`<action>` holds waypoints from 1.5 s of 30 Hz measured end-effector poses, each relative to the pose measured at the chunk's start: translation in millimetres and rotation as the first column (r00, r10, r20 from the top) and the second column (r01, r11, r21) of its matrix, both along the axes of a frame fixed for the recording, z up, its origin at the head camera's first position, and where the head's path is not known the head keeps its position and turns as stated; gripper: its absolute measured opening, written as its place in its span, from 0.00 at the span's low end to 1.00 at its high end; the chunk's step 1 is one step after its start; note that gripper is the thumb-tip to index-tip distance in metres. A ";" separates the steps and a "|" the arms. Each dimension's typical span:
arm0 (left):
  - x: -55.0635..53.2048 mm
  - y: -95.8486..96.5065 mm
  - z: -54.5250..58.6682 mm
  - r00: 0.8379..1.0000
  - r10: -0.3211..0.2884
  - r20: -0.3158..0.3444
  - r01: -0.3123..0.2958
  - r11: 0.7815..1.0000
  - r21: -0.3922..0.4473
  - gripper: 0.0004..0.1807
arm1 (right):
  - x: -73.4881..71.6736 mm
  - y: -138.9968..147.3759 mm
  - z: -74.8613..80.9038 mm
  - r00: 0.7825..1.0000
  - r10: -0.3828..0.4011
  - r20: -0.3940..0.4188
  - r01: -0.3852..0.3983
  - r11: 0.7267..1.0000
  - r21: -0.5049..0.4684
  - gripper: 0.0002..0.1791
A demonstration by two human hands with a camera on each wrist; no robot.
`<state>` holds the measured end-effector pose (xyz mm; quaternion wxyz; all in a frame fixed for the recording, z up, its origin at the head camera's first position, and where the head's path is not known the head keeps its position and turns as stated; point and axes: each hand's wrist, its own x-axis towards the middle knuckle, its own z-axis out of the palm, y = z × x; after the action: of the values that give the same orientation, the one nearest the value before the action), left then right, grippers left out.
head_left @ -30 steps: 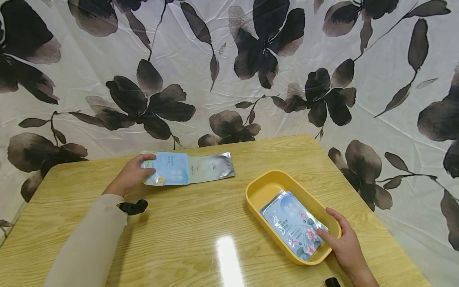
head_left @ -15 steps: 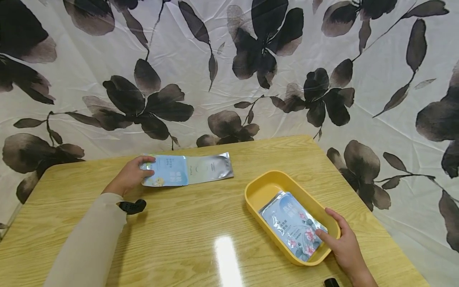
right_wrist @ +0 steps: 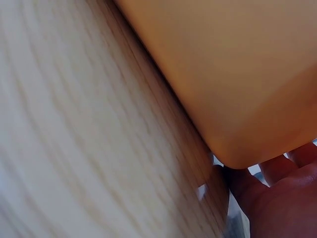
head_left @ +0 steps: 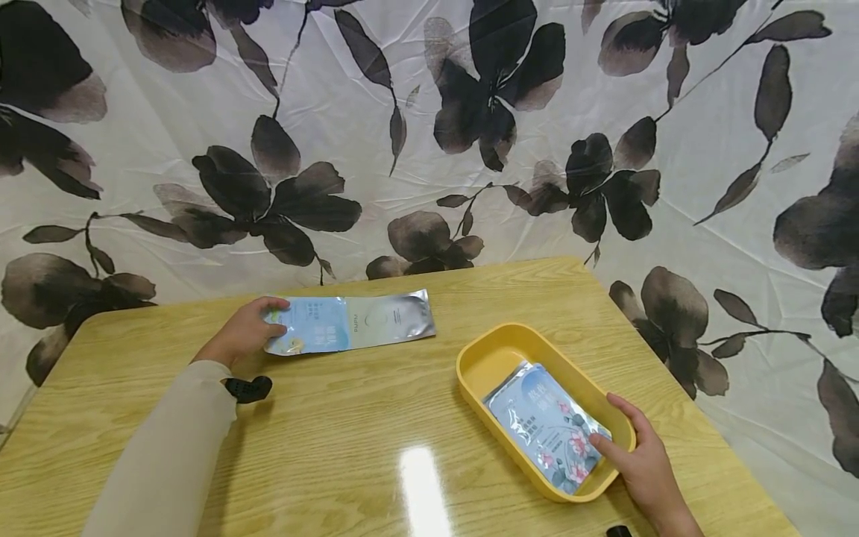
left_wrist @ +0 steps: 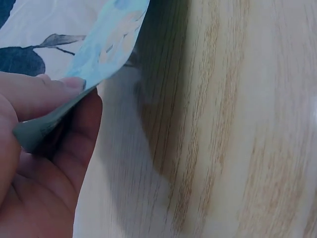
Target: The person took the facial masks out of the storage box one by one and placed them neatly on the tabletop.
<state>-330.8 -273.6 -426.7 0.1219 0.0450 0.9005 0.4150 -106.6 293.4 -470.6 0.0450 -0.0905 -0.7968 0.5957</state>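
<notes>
My left hand (head_left: 243, 328) pinches the left end of a light blue sheet mask packet (head_left: 318, 325) at the back left of the table. The left wrist view shows the thumb over the packet (left_wrist: 111, 47) and fingers under its edge, with a shadow beneath it. The packet's right end overlaps a silver-and-pale-green mask packet (head_left: 396, 317). My right hand (head_left: 647, 466) grips the near right end of a yellow plastic box (head_left: 473, 391), thumb over the rim, fingers along the outer wall. Inside, a blue packet with pink flowers (head_left: 537, 418) lies over another silver-edged one.
The wooden table (head_left: 335, 432) ends at a white curtain (head_left: 403, 89) with dark printed flowers. A black band (head_left: 248, 389) is on the left wrist. A small black object (head_left: 618, 531) shows at the bottom edge near the right wrist.
The light blue packet has come down slightly and looks flatter beside the silver one. The head view has shifted a little; the right hand keeps its grip on the box.
</notes>
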 end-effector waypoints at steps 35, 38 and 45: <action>2.1 -9.6 -2.7 0.996 0.090 0.030 -0.086 0.991 -0.100 0.37 | 0.9 -2.7 1.4 1.000 0.004 -0.028 -0.005 0.999 -0.040 0.39; 4.9 -9.8 -1.4 0.995 0.096 0.025 -0.093 0.991 -0.097 0.37 | 1.4 -2.8 1.1 1.000 0.003 -0.028 -0.004 0.999 -0.040 0.39; 10.0 -8.3 0.7 0.995 0.102 -0.016 -0.103 0.991 -0.089 0.35 | 1.3 -1.6 0.8 0.999 0.013 -0.029 -0.015 0.999 -0.051 0.39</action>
<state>-320.8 -281.9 -426.0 0.0971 -0.0042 0.9201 0.3794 -105.3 291.7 -469.8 0.0499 -0.0776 -0.7813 0.6173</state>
